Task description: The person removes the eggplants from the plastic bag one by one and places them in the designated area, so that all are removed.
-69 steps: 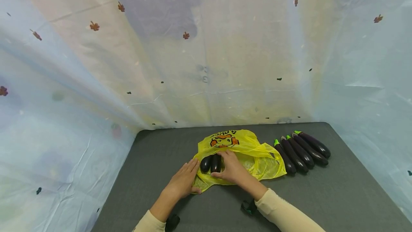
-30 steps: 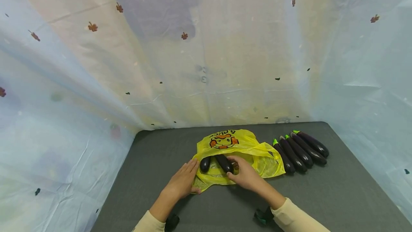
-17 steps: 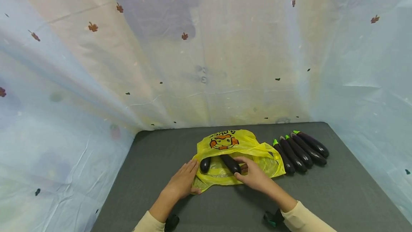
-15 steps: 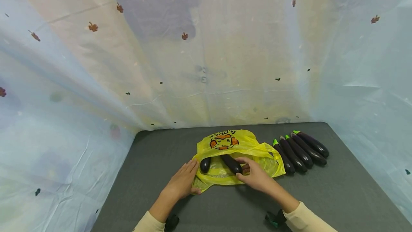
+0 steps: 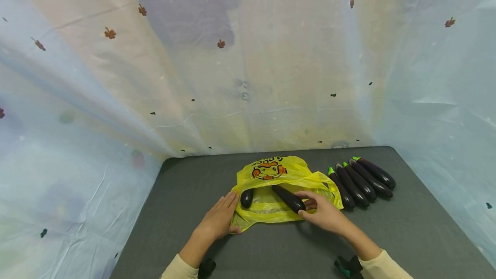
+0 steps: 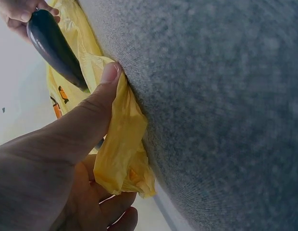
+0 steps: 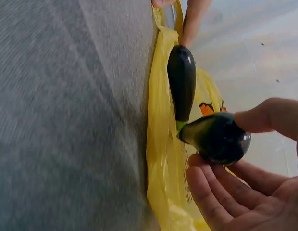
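A yellow plastic bag point(image 5: 267, 206) with a printed duck face lies on its side, its mouth facing me. My left hand point(image 5: 218, 218) holds the bag's left edge, thumb in front of the plastic point(image 6: 122, 139) and fingers behind it. In my right hand point(image 5: 324, 215) is a glossy dark eggplant point(image 5: 288, 198), pinched at its rounded end between thumb and fingers. Its narrow end points back into the bag and is partly hidden under the upper plastic. A second eggplant point(image 5: 246, 198) rests inside, near my left fingertips, its green stem end point(image 7: 180, 126) visible in the right wrist view.
Several eggplants point(image 5: 364, 184) lie side by side in a slanted row right of the bag, close to its right handle. All of this is on a dark grey table point(image 5: 193, 175). A patterned plastic sheet point(image 5: 248, 76) hangs behind the table and along its sides.
My right hand has moved right and slightly toward me with the eggplant, which swung from beside the other one to a slant. The left hand has stayed at the bag's edge.
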Action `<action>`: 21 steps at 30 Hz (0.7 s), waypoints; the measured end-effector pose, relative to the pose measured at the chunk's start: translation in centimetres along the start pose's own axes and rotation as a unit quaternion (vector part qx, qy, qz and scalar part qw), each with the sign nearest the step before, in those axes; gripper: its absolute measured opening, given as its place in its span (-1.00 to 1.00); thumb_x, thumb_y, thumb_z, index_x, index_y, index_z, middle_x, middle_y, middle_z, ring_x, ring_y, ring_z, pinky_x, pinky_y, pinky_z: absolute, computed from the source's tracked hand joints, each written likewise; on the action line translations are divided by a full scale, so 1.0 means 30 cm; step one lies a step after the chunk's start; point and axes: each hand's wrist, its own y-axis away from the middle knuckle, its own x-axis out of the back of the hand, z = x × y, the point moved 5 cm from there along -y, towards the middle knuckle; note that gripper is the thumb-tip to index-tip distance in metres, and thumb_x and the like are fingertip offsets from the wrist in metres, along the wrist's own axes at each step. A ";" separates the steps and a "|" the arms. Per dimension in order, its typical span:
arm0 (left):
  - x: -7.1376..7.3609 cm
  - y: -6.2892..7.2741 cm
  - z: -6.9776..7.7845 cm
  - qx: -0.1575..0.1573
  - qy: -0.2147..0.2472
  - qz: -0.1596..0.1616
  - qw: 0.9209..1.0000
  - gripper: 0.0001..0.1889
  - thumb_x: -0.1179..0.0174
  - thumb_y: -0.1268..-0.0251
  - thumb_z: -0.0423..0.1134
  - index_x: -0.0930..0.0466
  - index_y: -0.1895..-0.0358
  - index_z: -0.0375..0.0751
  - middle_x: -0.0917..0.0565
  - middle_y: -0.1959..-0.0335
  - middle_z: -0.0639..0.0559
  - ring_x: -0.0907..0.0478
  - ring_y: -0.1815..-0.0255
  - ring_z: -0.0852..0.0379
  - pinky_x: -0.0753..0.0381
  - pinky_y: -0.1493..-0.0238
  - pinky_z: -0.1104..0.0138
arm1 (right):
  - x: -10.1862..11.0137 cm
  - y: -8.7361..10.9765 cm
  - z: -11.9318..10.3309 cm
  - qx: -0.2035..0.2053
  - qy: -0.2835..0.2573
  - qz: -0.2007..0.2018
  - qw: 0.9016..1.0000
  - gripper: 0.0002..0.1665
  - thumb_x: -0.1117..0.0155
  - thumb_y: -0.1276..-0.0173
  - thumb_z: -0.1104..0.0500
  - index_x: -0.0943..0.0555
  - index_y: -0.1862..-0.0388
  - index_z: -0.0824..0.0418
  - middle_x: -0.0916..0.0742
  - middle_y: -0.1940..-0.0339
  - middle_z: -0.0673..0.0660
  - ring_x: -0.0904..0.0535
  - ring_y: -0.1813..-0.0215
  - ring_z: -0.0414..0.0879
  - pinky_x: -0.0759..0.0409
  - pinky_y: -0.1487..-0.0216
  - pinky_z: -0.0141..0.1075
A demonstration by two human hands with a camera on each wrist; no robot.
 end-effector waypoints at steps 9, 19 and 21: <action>-0.001 -0.003 -0.006 -0.002 0.005 -0.004 1.000 0.14 -0.54 -0.21 0.17 -0.16 -0.70 -0.37 -0.17 -0.73 -0.24 -0.08 -0.75 -0.18 -0.13 -0.72 -0.03 | 0.052 0.047 0.010 0.016 -0.002 -0.014 1.000 -0.35 -0.43 -0.56 0.07 -0.52 -0.53 0.26 -0.60 -0.45 0.35 -0.66 -0.26 0.20 -0.72 -0.25 0.02; 0.002 0.005 -0.002 -0.006 0.013 0.005 1.000 0.12 -0.56 -0.22 0.13 -0.18 -0.68 -0.39 -0.19 -0.72 -0.26 -0.11 -0.74 -0.20 -0.14 -0.72 -0.05 | 0.112 0.098 0.022 0.047 -0.005 -0.016 0.999 -0.40 -0.38 -0.60 0.10 -0.53 -0.53 0.22 -0.62 -0.45 0.33 -0.68 -0.25 0.10 -0.74 -0.24 -0.11; 0.002 0.005 -0.003 -0.006 0.014 0.007 1.000 0.12 -0.56 -0.22 0.12 -0.18 -0.68 -0.39 -0.19 -0.72 -0.26 -0.11 -0.74 -0.20 -0.14 -0.72 -0.05 | 0.124 0.107 0.022 0.059 -0.006 -0.013 0.998 -0.41 -0.37 -0.61 0.13 -0.53 -0.53 0.23 -0.62 -0.45 0.34 -0.69 -0.25 0.01 -0.74 -0.23 -0.14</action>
